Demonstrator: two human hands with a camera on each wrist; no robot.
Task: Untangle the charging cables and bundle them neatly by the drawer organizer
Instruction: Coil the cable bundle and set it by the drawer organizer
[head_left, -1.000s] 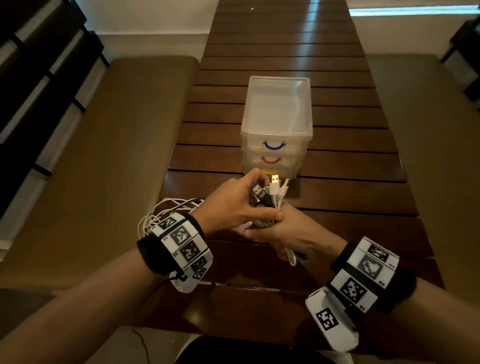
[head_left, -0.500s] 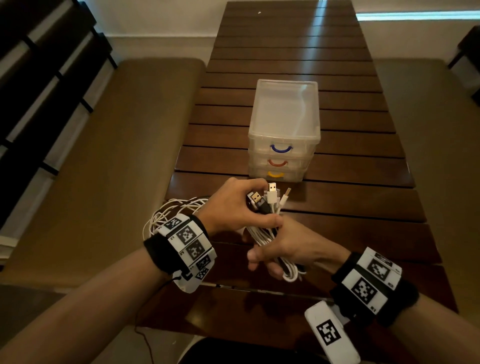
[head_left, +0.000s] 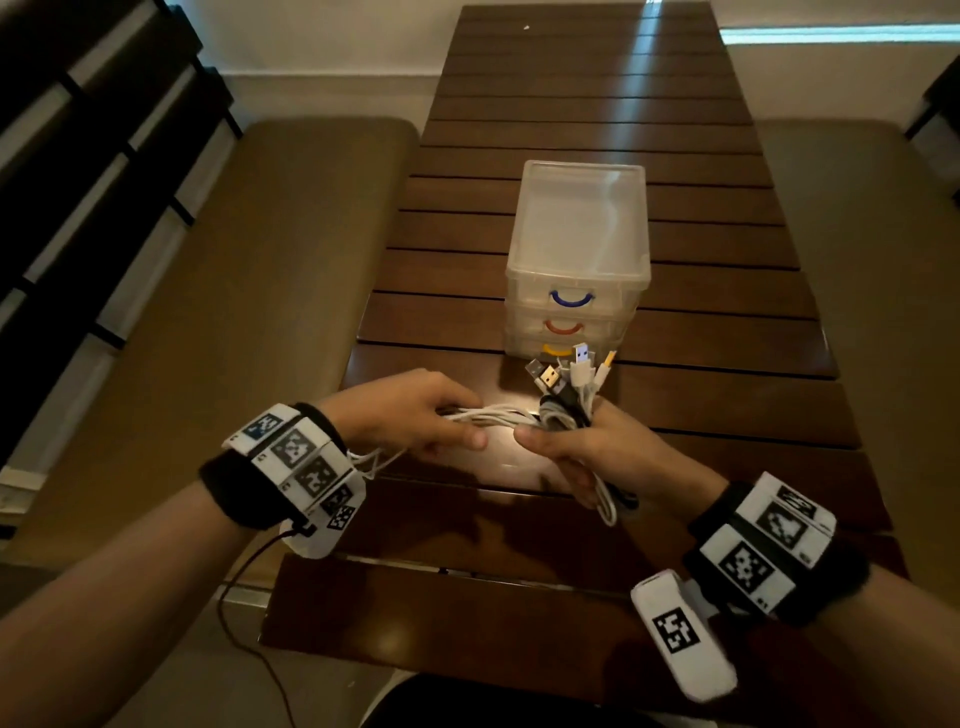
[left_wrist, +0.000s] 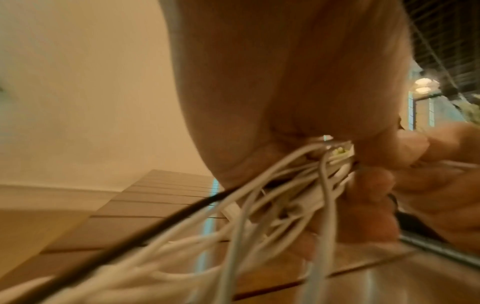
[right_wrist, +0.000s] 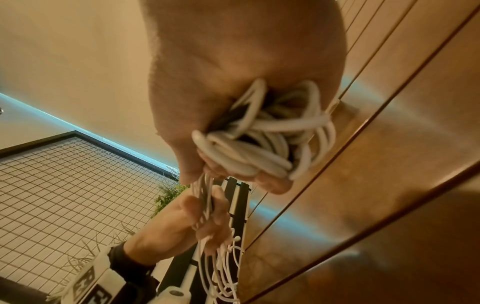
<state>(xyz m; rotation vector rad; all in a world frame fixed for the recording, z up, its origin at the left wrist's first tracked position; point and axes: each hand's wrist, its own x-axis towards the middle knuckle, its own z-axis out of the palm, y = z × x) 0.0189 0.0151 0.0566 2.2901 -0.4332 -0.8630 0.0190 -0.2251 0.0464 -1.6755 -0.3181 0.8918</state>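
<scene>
So the right hand (head_left: 587, 452) is basically acting as the anchor here. It's fisted around the folded part of the charging cables (head_left: 563, 413), fingers wrapped tight, with the USB plugs (head_left: 569, 371) fanned out the top so all the ends stay lined up. From the right wrist view you can see white loops bulging out the bottom of that fist, so the coil is kept from springing open.

The left hand (head_left: 410, 415) is just beside it, fingers curled around the loose white strands (head_left: 488, 415) running sideways out of the bundle. The left wrist view shows one black cable (left_wrist: 145, 232) mixed in with the white ones, trailing off behind the wrist, still pretty messy back there. My guess is it's combing the slack straight so the next fold goes in clean.

All of this is held just above the slatted wooden table (head_left: 701, 410), right in front of the clear drawer organizer (head_left: 579, 244), which makes sense since that's where the finished bundle has to land. Drawers look closed.

I'd say roughly midway: one end tidy, tail still loose.
</scene>
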